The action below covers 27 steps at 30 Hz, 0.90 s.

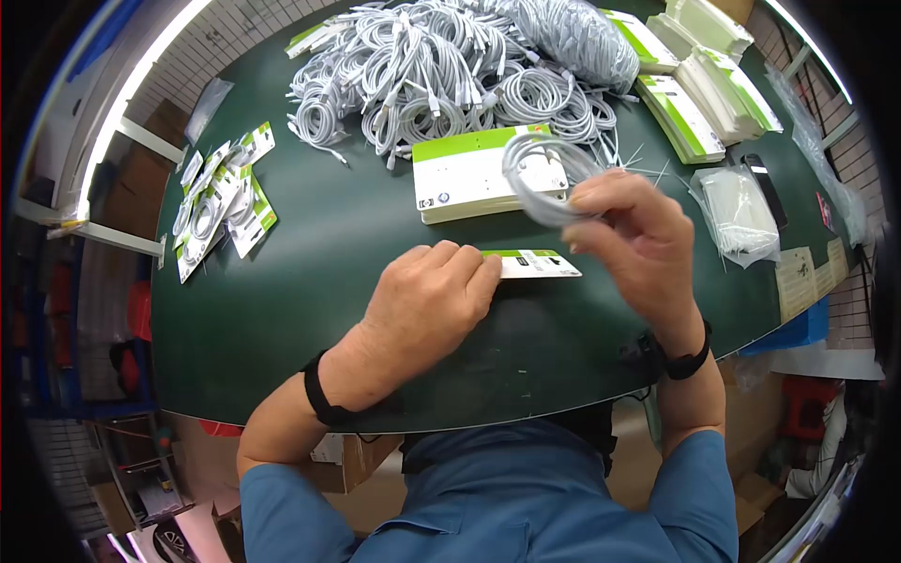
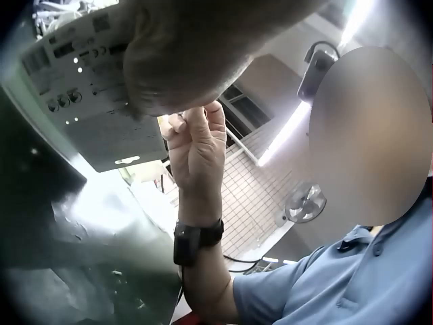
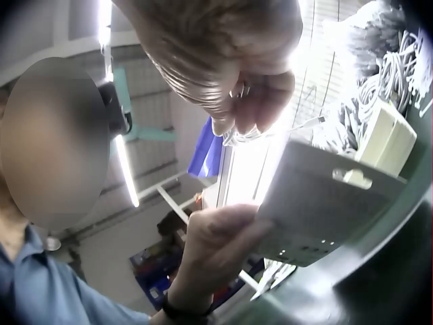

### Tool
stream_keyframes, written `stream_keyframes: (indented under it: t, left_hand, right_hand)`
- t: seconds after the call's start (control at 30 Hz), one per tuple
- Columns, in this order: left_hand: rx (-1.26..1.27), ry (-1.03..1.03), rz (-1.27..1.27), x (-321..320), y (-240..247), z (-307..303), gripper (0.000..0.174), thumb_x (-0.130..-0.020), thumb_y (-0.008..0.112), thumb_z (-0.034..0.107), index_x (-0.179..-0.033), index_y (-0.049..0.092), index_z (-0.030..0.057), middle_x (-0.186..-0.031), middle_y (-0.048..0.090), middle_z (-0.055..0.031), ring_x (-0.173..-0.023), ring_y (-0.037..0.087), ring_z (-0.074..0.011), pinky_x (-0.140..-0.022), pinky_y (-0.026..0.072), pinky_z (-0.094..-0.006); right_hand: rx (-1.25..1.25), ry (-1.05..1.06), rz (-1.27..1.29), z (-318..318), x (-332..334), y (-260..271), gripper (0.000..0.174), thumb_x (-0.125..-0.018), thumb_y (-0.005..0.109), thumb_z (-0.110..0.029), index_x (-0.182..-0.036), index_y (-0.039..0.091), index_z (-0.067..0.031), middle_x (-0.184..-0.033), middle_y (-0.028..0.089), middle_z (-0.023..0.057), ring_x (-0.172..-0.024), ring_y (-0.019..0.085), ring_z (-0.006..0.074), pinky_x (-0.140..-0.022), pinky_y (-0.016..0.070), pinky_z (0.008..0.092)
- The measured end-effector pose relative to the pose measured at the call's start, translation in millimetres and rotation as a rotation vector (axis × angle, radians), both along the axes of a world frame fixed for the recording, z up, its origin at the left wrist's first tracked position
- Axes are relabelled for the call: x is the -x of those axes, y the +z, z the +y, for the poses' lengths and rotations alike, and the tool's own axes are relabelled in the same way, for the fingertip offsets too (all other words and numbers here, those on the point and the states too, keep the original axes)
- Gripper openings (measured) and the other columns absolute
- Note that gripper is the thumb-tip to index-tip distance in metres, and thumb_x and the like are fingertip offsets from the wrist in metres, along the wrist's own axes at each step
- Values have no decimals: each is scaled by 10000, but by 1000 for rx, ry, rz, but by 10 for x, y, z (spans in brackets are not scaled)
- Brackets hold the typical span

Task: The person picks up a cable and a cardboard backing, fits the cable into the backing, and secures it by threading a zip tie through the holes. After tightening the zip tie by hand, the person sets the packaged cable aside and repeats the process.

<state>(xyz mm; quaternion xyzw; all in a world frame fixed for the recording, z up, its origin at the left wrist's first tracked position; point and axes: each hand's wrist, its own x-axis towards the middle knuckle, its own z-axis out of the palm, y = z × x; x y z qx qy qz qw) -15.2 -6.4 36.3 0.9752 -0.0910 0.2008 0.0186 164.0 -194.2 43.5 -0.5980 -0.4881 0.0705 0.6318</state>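
Note:
Over the middle of the table, my left hand (image 1: 427,296) grips a white and green packaging card (image 1: 540,264) by its left part, tilted up from the tabletop. The left wrist view shows the card's printed face (image 2: 101,128) with small punched holes and a hanging slot. To the right and higher, my right hand (image 1: 643,244) pinches a coiled white cable (image 1: 537,205) between thumb and fingers. One cable plug (image 3: 312,123) sticks out past the fingers in the right wrist view. The coil overlaps a stack of blank cards (image 1: 469,178) behind it.
A big heap of coiled cables (image 1: 413,75) covers the table's back, beside a plastic-wrapped bundle (image 1: 587,42). Carded cables (image 1: 211,211) lie piled at left. At right are card stacks (image 1: 680,117), a clear bag of white strips (image 1: 737,216) and a dark phone-like object (image 1: 766,190).

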Motion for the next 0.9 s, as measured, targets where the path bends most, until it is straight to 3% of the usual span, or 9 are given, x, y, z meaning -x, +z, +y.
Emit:
stream_keyframes:
  t: [0.1, 0.2, 0.37, 0.5, 0.6, 0.7, 0.73, 0.83, 0.9]
  left_hand:
    - [184, 24, -12, 17, -166, -60, 169, -875, 781, 96, -1037, 736, 78, -904, 714, -49, -789, 719, -234, -665, 575, -380]
    - [193, 37, -35, -46, -228, -20, 124, -898, 787, 101, -1011, 740, 80, -852, 684, -45, -748, 696, -238, -649, 567, -387]
    - [243, 18, -85, -115, -165, 56, 209, -818, 858, 56, -991, 743, 59, -857, 701, -58, -751, 696, -243, -645, 567, -363]
    - [429, -56, -399, -74, -125, 5, 206, -822, 872, -7, -978, 742, 33, -882, 717, -102, -767, 699, -194, -633, 567, -313]
    - [922, -51, -178, 311, -261, -173, 237, -932, 850, 74, -1122, 731, -4, -995, 726, -121, -780, 690, -146, -593, 549, -281]
    - [2074, 180, 412, 432, -368, -288, 425, -1035, 773, 313, -1271, 672, -25, -1087, 710, -120, -829, 687, -164, -592, 539, -273]
    - [2215, 178, 454, 407, -385, -300, 668, -1095, 579, 582, -1371, 605, -27, -1139, 693, -122, -914, 677, -181, -627, 537, -283]
    - [2512, 247, 448, 361, -413, -239, 781, -1092, 459, 691, -1406, 584, -13, -1184, 681, -132, -975, 666, -194, -676, 539, -297]
    - [2550, 267, 442, 356, -340, -265, 665, -1128, 431, 570, -1417, 573, -12, -1175, 682, -141, -980, 665, -219, -734, 546, -328]
  right_hand:
    - [86, 49, -253, 132, 184, -148, 208, -885, 815, 27, -1068, 733, -27, -986, 735, 122, -847, 744, 269, -742, 583, 357]
    - [40, -4, -306, 268, 207, -333, 210, -892, 814, 9, -1075, 720, -35, -984, 718, 132, -864, 729, 321, -745, 581, 382]
    - [7, -89, -279, 331, 132, -419, 204, -902, 809, 5, -1074, 704, -25, -989, 718, 137, -869, 730, 314, -749, 581, 384]
    - [-25, -98, -286, 355, 117, -456, 193, -909, 804, 9, -1070, 702, -19, -989, 720, 142, -870, 730, 314, -755, 583, 385]
    - [-10, -77, -297, 343, 96, -447, 199, -907, 805, 10, -1077, 705, -20, -990, 723, 143, -875, 732, 313, -758, 585, 383]
    - [1, -46, -299, 323, 98, -445, 201, -901, 809, 9, -1073, 709, -21, -991, 725, 144, -880, 734, 312, -765, 589, 379]
    - [-6, -29, -310, 318, 112, -440, 205, -895, 812, 13, -1070, 709, -20, -990, 725, 142, -879, 734, 311, -765, 592, 378]
    - [-23, 24, -359, 310, 157, -417, 222, -875, 821, 26, -1064, 712, -16, -986, 724, 135, -873, 736, 305, -757, 600, 377]
    - [-30, 48, -405, 299, 184, -410, 241, -856, 829, 37, -1062, 714, -12, -981, 724, 130, -866, 738, 298, -743, 605, 376]
